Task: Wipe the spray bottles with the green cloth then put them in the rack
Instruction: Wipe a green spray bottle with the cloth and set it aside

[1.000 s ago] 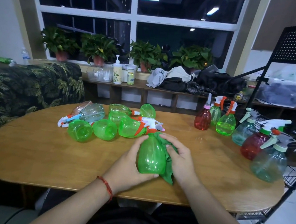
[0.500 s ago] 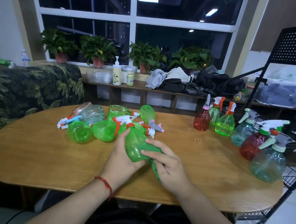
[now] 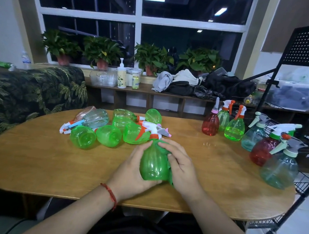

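Wiping stage. The green spray bottle (image 3: 153, 163) lies low over the wooden table (image 3: 39, 155), base toward us and trigger head (image 3: 153, 130) pointing away, held between 2 hands. The left hand (image 3: 132, 171) cups its left flank and base with fingers curled under it. The right hand (image 3: 181, 165) wraps the right flank with fingers bent over the neck, pressing the green cloth (image 3: 170, 180) against the plastic. The rack (image 3: 303, 183) stands at the table's right end, well apart from the hands.

Hazards, as we judge them:
- The smooth round body could twist out of the bare left palm if the rubbing stroke pushes hard.
- The trigger head sits just beside the lying bottles (image 3: 109, 132); a forward stroke could nudge them, and round ones may roll.
- The flank under the left palm gets no cloth unless the bottle is turned.
- The standing bottles (image 3: 210, 123) crowd the route to the rack and could be toppled.

Against the frame 0.5 s ago, we see the bottle swung from a leftward tilt to pointing straight away. The right hand has moved from over its top to its right side.
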Demonstrator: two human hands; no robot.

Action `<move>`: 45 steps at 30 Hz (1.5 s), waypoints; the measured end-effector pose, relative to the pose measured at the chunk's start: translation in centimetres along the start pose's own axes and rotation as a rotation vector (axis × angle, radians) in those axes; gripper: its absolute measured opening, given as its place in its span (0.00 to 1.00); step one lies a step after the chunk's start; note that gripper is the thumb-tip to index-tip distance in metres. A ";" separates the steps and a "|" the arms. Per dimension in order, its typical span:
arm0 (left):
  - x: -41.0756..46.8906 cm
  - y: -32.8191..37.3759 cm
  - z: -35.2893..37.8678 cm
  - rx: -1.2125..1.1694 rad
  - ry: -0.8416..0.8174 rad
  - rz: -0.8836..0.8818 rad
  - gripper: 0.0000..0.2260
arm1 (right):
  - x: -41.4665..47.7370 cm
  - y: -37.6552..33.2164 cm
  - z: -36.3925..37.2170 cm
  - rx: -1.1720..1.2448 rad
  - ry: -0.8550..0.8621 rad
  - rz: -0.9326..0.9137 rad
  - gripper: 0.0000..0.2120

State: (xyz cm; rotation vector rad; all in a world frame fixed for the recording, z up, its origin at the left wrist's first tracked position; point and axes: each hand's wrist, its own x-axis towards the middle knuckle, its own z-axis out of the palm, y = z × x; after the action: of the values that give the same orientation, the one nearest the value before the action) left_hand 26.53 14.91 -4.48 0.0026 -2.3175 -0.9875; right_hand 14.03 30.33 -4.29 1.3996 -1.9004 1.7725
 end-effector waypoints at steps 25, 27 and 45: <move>0.4 -1.1 -0.3 -0.089 0.149 -0.157 0.50 | -0.8 -0.8 0.0 -0.044 0.009 -0.168 0.21; 0.5 -1.3 -0.3 -0.096 0.197 -0.182 0.50 | -1.0 -0.7 0.1 -0.125 -0.019 -0.236 0.20; -0.5 0.5 -0.6 -0.078 -0.100 -0.006 0.50 | 0.4 -0.7 -0.8 0.383 0.091 0.267 0.27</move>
State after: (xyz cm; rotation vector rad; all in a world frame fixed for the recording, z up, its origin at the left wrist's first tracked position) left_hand 27.34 15.02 -4.05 -0.0734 -2.3685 -1.1035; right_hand 14.02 30.92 -3.36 1.1824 -1.8396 2.3863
